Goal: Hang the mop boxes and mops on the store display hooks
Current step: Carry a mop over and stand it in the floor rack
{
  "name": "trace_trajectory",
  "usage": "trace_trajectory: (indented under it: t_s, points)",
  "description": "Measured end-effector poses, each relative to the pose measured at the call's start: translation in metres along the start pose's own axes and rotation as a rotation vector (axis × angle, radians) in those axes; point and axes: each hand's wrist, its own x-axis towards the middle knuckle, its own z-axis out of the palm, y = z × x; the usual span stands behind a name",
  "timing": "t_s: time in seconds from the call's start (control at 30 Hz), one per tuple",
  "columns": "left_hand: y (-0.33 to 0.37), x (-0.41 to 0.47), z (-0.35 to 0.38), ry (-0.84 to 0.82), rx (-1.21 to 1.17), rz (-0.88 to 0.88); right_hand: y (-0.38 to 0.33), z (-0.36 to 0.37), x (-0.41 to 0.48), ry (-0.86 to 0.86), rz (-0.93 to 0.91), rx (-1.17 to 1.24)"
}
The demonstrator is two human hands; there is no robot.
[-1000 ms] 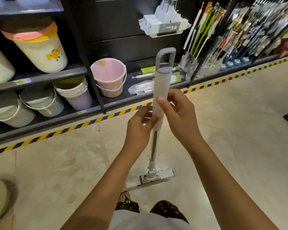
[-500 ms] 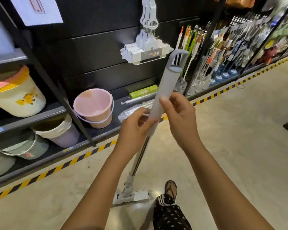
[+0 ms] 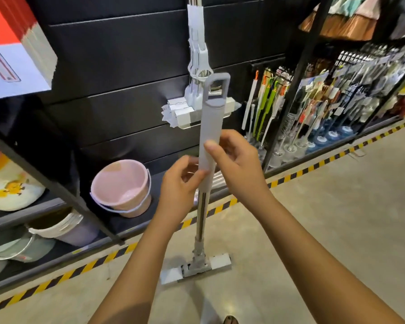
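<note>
Behind the mop point(image 3: 211, 127) hang other mops point(image 3: 198, 52) — a bucket point(image 3: 121, 183) sits on a shelf point(image 3: 126, 224) to its left, brushes point(image 3: 264, 106) to its right, boxes point(image 3: 17, 50) up and left.

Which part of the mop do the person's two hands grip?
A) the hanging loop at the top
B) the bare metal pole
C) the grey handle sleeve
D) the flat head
C: the left hand and the right hand both grip the mop on its grey sleeve, below the loop and above the metal pole.
</note>
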Motion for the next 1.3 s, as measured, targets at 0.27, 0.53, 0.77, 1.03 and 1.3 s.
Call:
trace_trajectory:
  t_s: [0.27,0.53,0.77,1.03,1.3]
  points:
    - [0.051,0.109,0.034,0.124,-0.209,0.022,-0.014,-0.029,0.133,-0.005,-0.19,-0.124]
    - [0.109,0.25,0.046,0.055,-0.227,0.244,-0.05,-0.068,0.277,0.083,-0.34,-0.245]
    - [0.166,0.376,0.034,-0.094,-0.078,0.373,-0.081,-0.1,0.393,0.142,-0.319,-0.161]
    - [0.228,0.469,0.002,-0.119,0.123,0.465,-0.118,-0.098,0.487,0.188,-0.348,-0.021]
    - [0.271,0.544,-0.019,0.015,0.281,0.53,-0.137,-0.093,0.581,0.209,-0.396,0.169]
